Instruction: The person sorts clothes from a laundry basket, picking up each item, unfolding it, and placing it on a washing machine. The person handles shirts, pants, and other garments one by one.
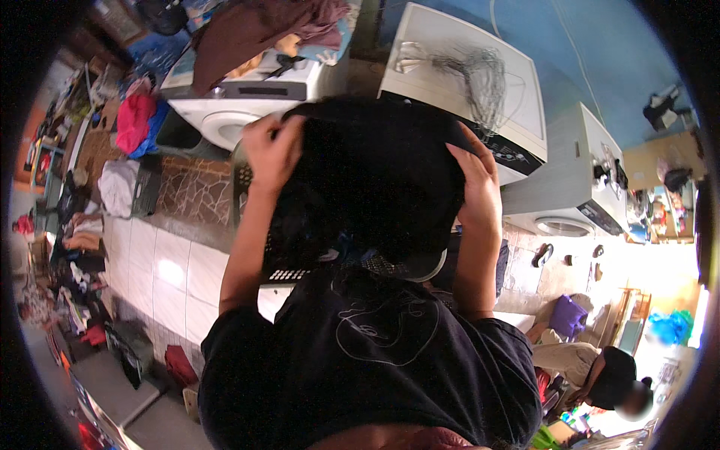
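Observation:
A black piece of clothing [379, 165] is held up and spread in front of me; its exact kind is hard to make out. My left hand [274, 150] is closed on its left edge with bent fingers. On the opposite side my right hand [478, 176] pinches the right edge, thumb on the near face. Below the cloth, partly covered by it, stands a laundry basket with a perforated rim [289, 274]. Dark clothes show inside it.
Ahead on the left, a white front-loading washer [206, 109] carries a brown cloth [247, 37]. Another white machine [465, 45] has tangled wire on top. To the right stands a grey washer [551, 169]. A crate [146, 187] holds pale laundry. Another person [581, 364] is at lower right.

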A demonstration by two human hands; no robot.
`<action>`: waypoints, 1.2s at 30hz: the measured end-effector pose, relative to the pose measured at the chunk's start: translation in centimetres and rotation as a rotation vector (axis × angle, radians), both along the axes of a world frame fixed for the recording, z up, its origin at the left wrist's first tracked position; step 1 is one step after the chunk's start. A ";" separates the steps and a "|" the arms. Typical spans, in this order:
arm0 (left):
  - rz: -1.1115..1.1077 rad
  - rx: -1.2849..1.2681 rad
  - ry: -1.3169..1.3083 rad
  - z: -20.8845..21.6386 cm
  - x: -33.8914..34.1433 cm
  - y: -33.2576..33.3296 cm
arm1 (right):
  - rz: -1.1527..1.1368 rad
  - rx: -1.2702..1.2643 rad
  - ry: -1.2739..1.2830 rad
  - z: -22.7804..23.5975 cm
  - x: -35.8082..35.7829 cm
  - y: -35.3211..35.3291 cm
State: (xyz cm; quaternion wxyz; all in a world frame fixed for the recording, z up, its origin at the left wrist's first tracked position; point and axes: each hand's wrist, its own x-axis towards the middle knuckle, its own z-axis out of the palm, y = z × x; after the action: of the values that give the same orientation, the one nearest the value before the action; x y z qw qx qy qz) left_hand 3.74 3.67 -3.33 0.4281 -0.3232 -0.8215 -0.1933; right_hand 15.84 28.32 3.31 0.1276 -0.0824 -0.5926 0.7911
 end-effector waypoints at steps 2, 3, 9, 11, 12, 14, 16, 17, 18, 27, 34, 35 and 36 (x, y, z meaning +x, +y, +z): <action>0.064 0.359 0.143 -1.7 -0.4 -0.5 | 0.019 -0.307 -0.113 0.9 0.5 2.0; -0.069 0.475 -0.078 -2.5 -0.6 -0.7 | -0.042 0.010 -0.177 0.3 0.3 2.5; -0.166 0.678 -1.401 -7.7 0.0 -0.7 | 0.366 0.834 -0.208 -11.2 -3.1 7.9; -0.209 0.316 -1.552 -10.6 1.0 0.2 | 0.496 1.033 -0.459 -15.7 -4.4 10.7; -0.285 0.120 -1.535 -12.2 1.8 0.8 | 0.462 0.984 -0.397 -17.5 -5.2 12.2; -0.293 -0.218 -1.557 -15.2 3.0 2.2 | 0.397 0.950 -0.416 -19.8 -7.8 16.0; -0.264 -0.244 -1.552 -17.6 4.4 3.8 | 0.179 0.958 -0.332 -20.3 -11.9 21.2; -0.272 -0.227 -1.569 -18.4 4.9 4.4 | 0.004 1.076 -0.298 -20.2 -14.2 23.7; -0.242 -0.228 -1.590 -19.0 5.3 5.0 | -0.141 1.177 -0.154 -20.1 -16.7 26.2; -0.079 -0.153 -1.803 -20.1 6.7 6.5 | -0.476 1.367 -0.465 -20.9 -30.7 37.3; -0.171 0.033 -1.997 -14.2 4.6 7.9 | -0.494 1.653 -0.573 -20.0 -31.6 38.5; -0.178 0.153 -2.100 -12.6 4.4 7.6 | -0.499 1.767 -0.512 -19.7 -30.4 39.4; -0.175 0.253 -2.200 -11.4 2.6 7.9 | -0.506 1.875 -0.446 -18.3 -30.0 41.1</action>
State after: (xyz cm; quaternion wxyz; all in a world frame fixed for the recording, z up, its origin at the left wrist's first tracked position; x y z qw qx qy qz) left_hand 6.34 11.59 -14.69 -0.5196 0.0137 -0.7022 -0.4866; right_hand -14.15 69.43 -15.00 0.1917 -0.2190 -0.9533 -0.0808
